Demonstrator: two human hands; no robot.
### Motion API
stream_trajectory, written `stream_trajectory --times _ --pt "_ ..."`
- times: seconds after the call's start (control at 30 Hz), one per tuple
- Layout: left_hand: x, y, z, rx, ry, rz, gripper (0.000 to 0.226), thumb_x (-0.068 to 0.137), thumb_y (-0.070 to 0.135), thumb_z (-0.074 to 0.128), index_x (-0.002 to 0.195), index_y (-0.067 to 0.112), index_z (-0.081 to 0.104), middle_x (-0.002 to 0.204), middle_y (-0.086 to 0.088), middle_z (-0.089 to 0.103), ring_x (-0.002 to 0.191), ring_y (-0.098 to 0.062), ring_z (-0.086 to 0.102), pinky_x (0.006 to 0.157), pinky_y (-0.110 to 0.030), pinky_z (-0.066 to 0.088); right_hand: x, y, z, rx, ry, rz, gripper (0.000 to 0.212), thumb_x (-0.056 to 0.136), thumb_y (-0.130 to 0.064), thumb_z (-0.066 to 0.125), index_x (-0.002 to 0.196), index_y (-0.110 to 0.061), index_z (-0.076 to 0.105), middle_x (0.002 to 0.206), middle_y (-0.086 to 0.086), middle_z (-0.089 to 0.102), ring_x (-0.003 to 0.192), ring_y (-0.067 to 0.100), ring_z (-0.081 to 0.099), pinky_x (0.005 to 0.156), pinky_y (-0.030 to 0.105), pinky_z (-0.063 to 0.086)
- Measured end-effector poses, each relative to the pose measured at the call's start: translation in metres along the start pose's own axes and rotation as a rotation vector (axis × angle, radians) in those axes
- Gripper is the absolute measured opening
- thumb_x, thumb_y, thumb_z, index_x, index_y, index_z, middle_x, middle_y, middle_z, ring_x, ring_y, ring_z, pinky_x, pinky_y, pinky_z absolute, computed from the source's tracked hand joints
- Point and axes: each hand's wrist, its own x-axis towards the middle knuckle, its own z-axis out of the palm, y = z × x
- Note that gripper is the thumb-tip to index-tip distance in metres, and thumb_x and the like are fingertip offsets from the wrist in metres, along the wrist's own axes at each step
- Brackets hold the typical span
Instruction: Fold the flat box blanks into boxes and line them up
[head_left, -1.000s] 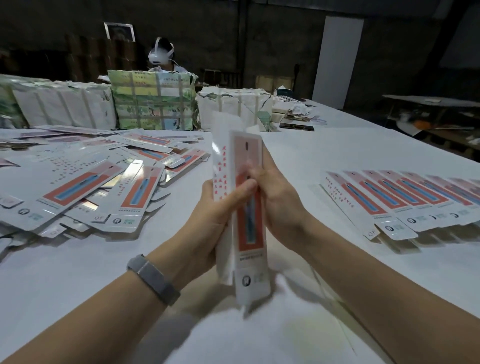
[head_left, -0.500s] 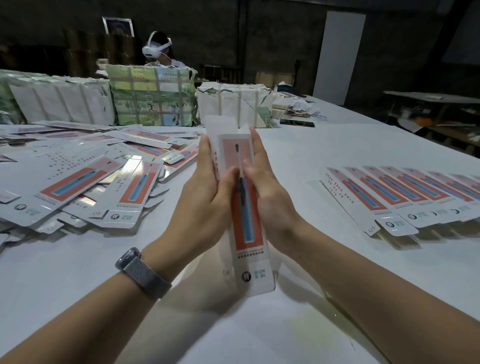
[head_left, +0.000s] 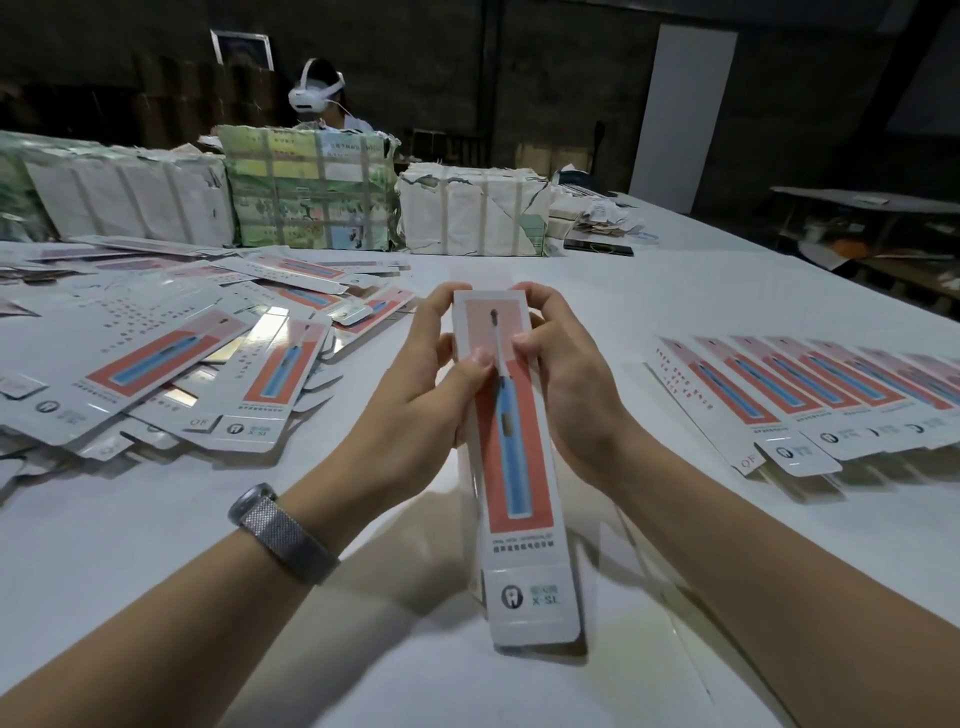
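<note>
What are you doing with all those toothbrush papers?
A person is folding flat cardboard into a toothbrush box. Both the left hand and the right hand grip the box above the white table. Unfolded blanks lie piled on the left; finished boxes line up on the right.

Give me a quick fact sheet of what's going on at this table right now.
In hand: toothbrush box, held by left hand and right hand
Left of person: loose pile of flat blanks
Right of person: neat overlapping row of boxes
Far edge: wrapped bundles
Surface: white table
</note>
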Motion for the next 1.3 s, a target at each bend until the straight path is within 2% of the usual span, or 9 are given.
stream_trajectory --times 0.2,0.3,0.47,0.67,0.8,0.9,1.07,1.13,1.3 --pt "-0.001 -0.001 0.001 -0.112 -0.079 -0.032 0.035 0.108 0.021 0.040 0.139 0.038 0.038 0.087 0.005 0.070 0.077 -0.011 0.072 0.061 -0.026 0.057 0.001 -0.004 -0.001 -0.038 0.078 -0.028 0.015 0.084 -0.029 0.048 0.098 -0.025 0.051 0.090 0.003 0.061 0.078 0.015 0.065 0.075 0.031 0.057" --pt "-0.001 -0.002 0.006 -0.160 -0.107 -0.088 0.039 0.106 0.029 0.042 0.131 0.059 0.036 0.086 0.010 0.070 0.080 -0.011 0.073 0.064 -0.028 0.058 0.003 -0.005 -0.007 -0.028 0.131 -0.034 0.017 0.081 -0.026 0.053 0.097 -0.022 0.054 0.089 0.006 0.063 0.083 0.028 0.067 0.079 0.041 0.058" --pt "-0.003 -0.003 0.007 -0.148 -0.105 -0.127 0.068 0.091 0.045 0.050 0.130 0.076 0.003 0.080 0.012 0.070 0.081 -0.014 0.075 0.065 -0.028 0.060 0.006 -0.005 -0.010 0.174 0.169 -0.001 0.040 0.070 -0.009 0.056 0.105 -0.025 0.047 0.103 0.005 0.060 0.099 0.037 0.065 0.092 0.051 0.055" --pt "-0.002 -0.007 0.008 -0.158 -0.066 -0.152 0.056 0.106 0.028 0.045 0.134 0.064 0.012 0.075 0.001 0.067 0.071 -0.010 0.073 0.061 -0.023 0.057 0.007 -0.007 -0.014 0.257 0.098 0.056 0.040 0.066 -0.006 0.054 0.102 -0.018 0.063 0.091 0.002 0.060 0.082 0.016 0.065 0.073 0.028 0.055" --pt "-0.001 -0.008 0.008 -0.122 -0.042 -0.152 0.054 0.106 0.029 0.047 0.135 0.062 0.016 0.087 -0.012 0.063 0.073 -0.009 0.071 0.065 -0.026 0.060 0.008 -0.010 -0.016 0.122 0.110 0.058 0.015 0.080 -0.022 0.056 0.076 -0.021 0.071 0.078 -0.006 0.066 0.078 0.009 0.062 0.081 0.034 0.048" --pt "-0.002 -0.010 0.009 -0.062 -0.067 -0.098 0.053 0.106 0.027 0.046 0.140 0.056 0.018 0.081 0.004 0.067 0.074 -0.006 0.071 0.064 -0.023 0.058 0.010 -0.013 -0.018 0.137 0.123 0.093 0.022 0.093 -0.019 0.058 0.072 -0.015 0.066 0.070 -0.005 0.060 0.070 0.008 0.059 0.076 0.030 0.047" --pt "-0.002 -0.011 0.010 -0.025 -0.084 -0.040 0.048 0.105 0.030 0.047 0.135 0.058 0.022 0.082 0.019 0.070 0.082 -0.007 0.072 0.070 -0.021 0.056 0.012 -0.016 -0.021 0.065 0.056 0.198 0.011 0.080 -0.020 0.063 0.081 -0.015 0.073 0.081 0.000 0.069 0.083 0.014 0.066 0.083 0.034 0.053" --pt "-0.002 -0.011 0.010 -0.026 -0.064 -0.041 0.048 0.099 0.038 0.050 0.136 0.058 0.025 0.082 0.020 0.070 0.082 -0.009 0.072 0.073 -0.024 0.058 0.012 -0.019 -0.021 0.035 0.027 0.202 0.017 0.088 -0.013 0.062 0.078 -0.016 0.076 0.078 0.003 0.069 0.078 0.017 0.063 0.080 0.036 0.051" --pt "-0.003 -0.012 0.008 -0.065 -0.062 -0.078 0.048 0.091 0.041 0.048 0.128 0.066 0.032 0.087 0.014 0.070 0.080 -0.025 0.074 0.085 -0.055 0.060 0.010 -0.018 -0.020 -0.007 0.115 0.132 0.022 0.089 0.000 0.061 0.076 -0.011 0.075 0.078 0.016 0.061 0.079 0.029 0.050 0.078 0.042 0.040"
